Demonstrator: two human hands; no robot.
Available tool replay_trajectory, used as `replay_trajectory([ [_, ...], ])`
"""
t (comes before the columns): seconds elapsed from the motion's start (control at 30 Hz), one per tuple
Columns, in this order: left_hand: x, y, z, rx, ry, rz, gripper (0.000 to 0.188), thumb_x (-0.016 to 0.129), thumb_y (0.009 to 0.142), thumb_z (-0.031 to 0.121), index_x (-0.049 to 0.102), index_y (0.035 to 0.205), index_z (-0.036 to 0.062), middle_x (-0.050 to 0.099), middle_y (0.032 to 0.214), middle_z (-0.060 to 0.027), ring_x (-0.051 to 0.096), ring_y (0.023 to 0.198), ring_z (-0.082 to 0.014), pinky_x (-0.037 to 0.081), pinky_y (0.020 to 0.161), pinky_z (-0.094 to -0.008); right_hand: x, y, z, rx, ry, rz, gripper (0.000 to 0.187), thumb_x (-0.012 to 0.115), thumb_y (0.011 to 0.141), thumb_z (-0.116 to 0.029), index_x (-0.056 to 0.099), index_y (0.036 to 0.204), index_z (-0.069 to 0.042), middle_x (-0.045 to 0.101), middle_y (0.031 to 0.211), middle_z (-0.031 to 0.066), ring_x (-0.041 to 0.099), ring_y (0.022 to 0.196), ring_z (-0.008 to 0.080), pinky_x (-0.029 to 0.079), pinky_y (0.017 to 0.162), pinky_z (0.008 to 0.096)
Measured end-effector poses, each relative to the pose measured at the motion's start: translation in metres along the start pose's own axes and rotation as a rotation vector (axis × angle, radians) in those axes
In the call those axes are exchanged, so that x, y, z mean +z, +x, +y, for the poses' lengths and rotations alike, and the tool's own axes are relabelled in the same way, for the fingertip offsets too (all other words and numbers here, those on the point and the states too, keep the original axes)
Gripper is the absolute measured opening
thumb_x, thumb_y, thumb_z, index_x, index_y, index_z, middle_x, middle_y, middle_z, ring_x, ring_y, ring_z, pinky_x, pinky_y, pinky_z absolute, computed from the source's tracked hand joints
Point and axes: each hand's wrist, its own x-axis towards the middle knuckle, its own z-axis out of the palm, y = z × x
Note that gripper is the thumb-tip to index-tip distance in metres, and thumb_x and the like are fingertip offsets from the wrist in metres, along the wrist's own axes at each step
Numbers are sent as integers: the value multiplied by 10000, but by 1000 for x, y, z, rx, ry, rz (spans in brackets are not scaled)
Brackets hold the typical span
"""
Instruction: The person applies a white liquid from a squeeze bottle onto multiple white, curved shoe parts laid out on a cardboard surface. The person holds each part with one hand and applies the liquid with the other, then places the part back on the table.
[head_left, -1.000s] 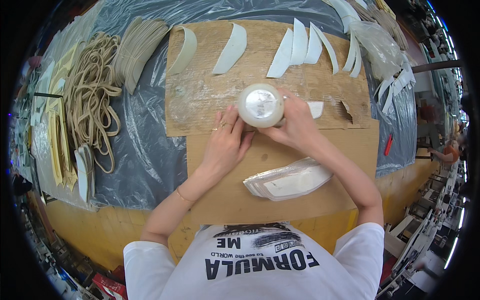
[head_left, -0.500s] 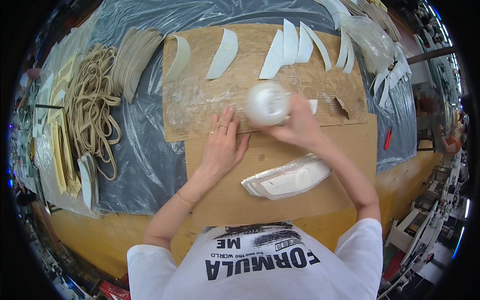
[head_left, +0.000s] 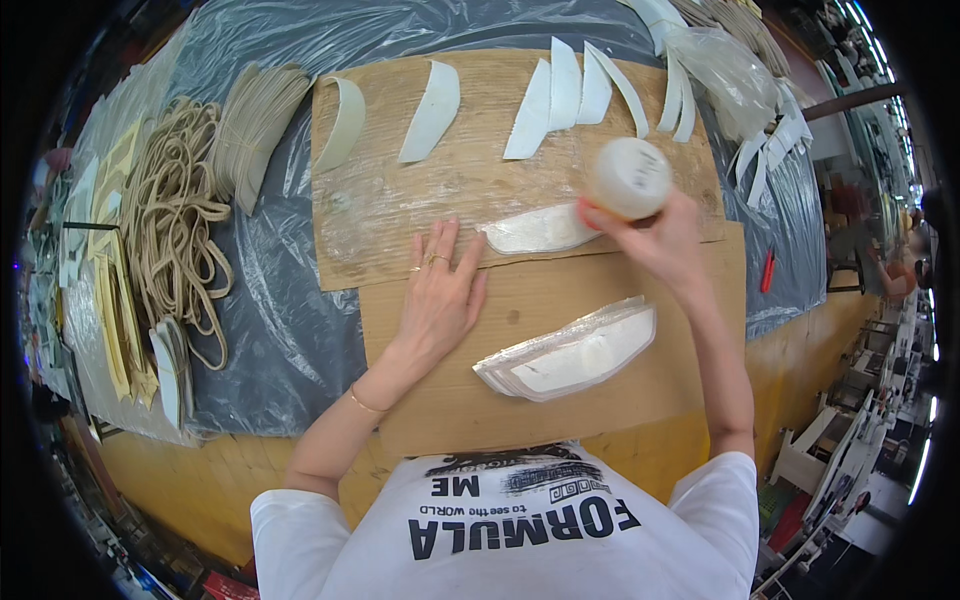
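A white curved piece [head_left: 538, 231] lies on the worn, shiny cardboard [head_left: 400, 200]. My right hand [head_left: 655, 235] is wrapped around a white bottle [head_left: 632, 178], tilted with its round base up and a red part low beside the piece's right end. The hand and bottle hide that end. My left hand [head_left: 440, 285] rests flat on the cardboard, fingers stretched out, its fingertips close to the piece's left tip. Nearer to me, a stack of similar curved pieces [head_left: 575, 360] sits on a plainer cardboard sheet [head_left: 420, 400].
Along the far cardboard edge lie several separate white pieces [head_left: 430, 112] and a cream strip [head_left: 343, 125]. At left are looped beige cords [head_left: 180, 200] and a beige strip stack [head_left: 255, 130]. A clear plastic bag [head_left: 730, 80] and a red slim tool [head_left: 768, 270] lie at right.
My right hand and the bottle have moved right and slightly up, uncovering the white piece on the worn cardboard. The left hand stays almost in place.
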Motion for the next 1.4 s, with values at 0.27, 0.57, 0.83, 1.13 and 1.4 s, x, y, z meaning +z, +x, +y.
replay_trajectory([
  [0.27, -5, 1, -1, 41, 63, -62, 406, 644, 909, 149, 586, 1302, 64, 396, 1456, -283, 400, 1345, -470, 287, 1126, -579, 51, 19, -5, -250, -128, -28, 413, 831, 757, -314, 719, 1005, -3, 734, 851, 117, 712, 751, 176, 571, 682, 305],
  [0.57, 2, -2, -4, 47, 73, -49, 397, 648, 909, 132, 595, 1295, 57, 397, 1458, -290, 406, 1340, -478, 278, 1128, -579, -34, -6, 50, 53, -234, 312, 511, 871, 708, -348, 690, 1029, 6, 724, 812, 126, 697, 687, 183, 552, 649, 299],
  [0.83, -36, 0, 19, -124, -332, 25, 413, 717, 857, 205, 609, 1225, 51, 497, 1406, -188, 486, 1295, -398, 295, 1132, -561, -21, -38, 4, 187, 581, 113, 461, 844, 754, -297, 670, 1026, 31, 716, 960, 80, 681, 806, 139, 558, 671, 299],
  [1.13, -67, -38, 83, -39, -364, -269, 705, 900, 645, 345, 622, 1213, 35, 595, 1281, -158, 588, 1179, -333, 376, 1080, -482, -12, -133, -29, 32, 405, 238, 509, 821, 767, -247, 625, 1170, -5, 685, 1093, 100, 676, 927, 197, 553, 810, 323],
  [1.4, -46, -56, 73, -124, -650, -192, 583, 832, 716, 96, 613, 1250, 13, 619, 1229, -162, 616, 1124, -305, 506, 942, -365, 42, -158, -45, -202, 198, 35, 639, 872, 657, -214, 593, 1190, 3, 665, 1082, 127, 668, 903, 253, 558, 725, 335],
])
